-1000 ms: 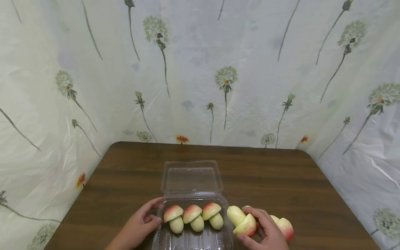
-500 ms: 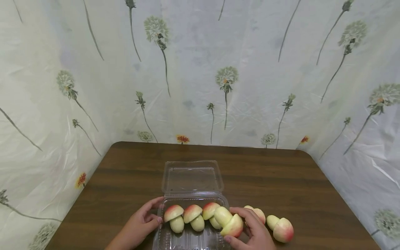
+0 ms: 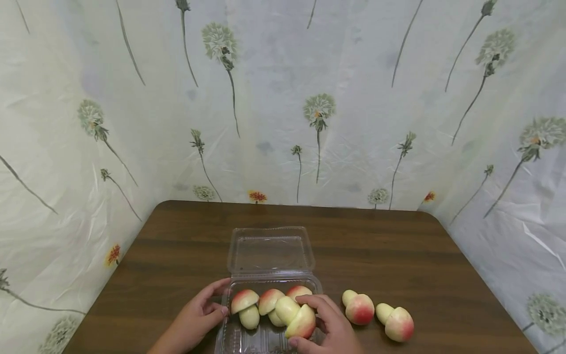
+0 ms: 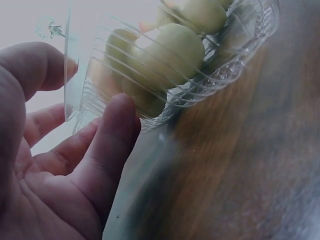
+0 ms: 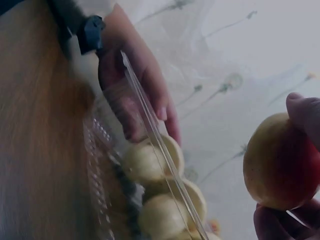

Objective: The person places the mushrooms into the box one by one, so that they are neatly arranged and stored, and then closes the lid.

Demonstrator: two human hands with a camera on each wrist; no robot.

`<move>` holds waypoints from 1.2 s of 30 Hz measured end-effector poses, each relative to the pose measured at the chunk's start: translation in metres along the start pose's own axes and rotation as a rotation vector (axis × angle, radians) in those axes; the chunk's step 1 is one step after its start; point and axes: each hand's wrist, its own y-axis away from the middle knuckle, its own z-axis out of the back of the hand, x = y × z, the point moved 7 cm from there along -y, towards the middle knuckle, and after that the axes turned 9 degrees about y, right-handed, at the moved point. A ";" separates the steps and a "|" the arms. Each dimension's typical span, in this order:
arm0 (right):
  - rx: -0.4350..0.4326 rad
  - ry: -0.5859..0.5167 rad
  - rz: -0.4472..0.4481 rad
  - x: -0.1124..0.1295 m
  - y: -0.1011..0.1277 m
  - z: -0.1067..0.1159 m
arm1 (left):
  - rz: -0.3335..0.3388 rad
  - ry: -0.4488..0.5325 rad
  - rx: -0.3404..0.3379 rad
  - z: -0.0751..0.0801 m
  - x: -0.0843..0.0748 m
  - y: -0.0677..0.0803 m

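Observation:
A clear plastic clamshell tray (image 3: 230,339) lies at the table's near edge, its lid (image 3: 270,251) folded open behind it. Three mushroom-shaped toys with pink caps and pale stems lie in a row inside: left (image 3: 244,307), middle (image 3: 267,302), right (image 3: 298,290). My right hand (image 3: 325,327) grips a fourth mushroom toy (image 3: 297,317) (image 5: 280,160) over the tray's right half, in front of the row. My left hand (image 3: 199,317) rests against the tray's left wall (image 4: 210,75), its fingers relaxed.
Two more mushroom toys (image 3: 357,307) (image 3: 395,322) lie on the brown wooden table (image 3: 398,255) to the right of the tray. A flower-printed plastic sheet (image 3: 283,98) walls in the table on three sides.
My right hand carried its mushroom toy leftward from the table beside the tray to over the tray. That uncovered a second loose toy on the table. The left hand stayed put.

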 end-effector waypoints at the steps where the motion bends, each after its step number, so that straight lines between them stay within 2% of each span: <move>1: 0.004 -0.005 0.005 0.001 -0.001 -0.003 | -0.001 -0.001 0.002 0.000 0.000 0.000; 4: 0.010 0.010 0.011 0.004 -0.003 -0.009 | -0.001 -0.001 0.006 -0.001 -0.001 0.000; 11: 0.087 -0.036 -0.138 0.005 -0.008 -0.026 | 0.004 -0.007 -0.011 0.001 -0.003 0.002; 17: 0.142 -0.062 -0.158 0.008 -0.011 -0.038 | 0.000 -0.004 0.001 0.001 -0.002 0.001; 21: 0.160 -0.020 -0.188 0.008 -0.012 -0.044 | 0.000 0.004 0.007 0.000 0.000 0.001; 28: 0.194 0.060 -0.173 0.013 -0.012 -0.057 | 0.002 -0.013 -0.008 0.000 -0.002 0.001; 36: 0.232 0.067 -0.202 0.015 -0.012 -0.065 | 0.016 -0.019 -0.016 0.000 0.000 0.001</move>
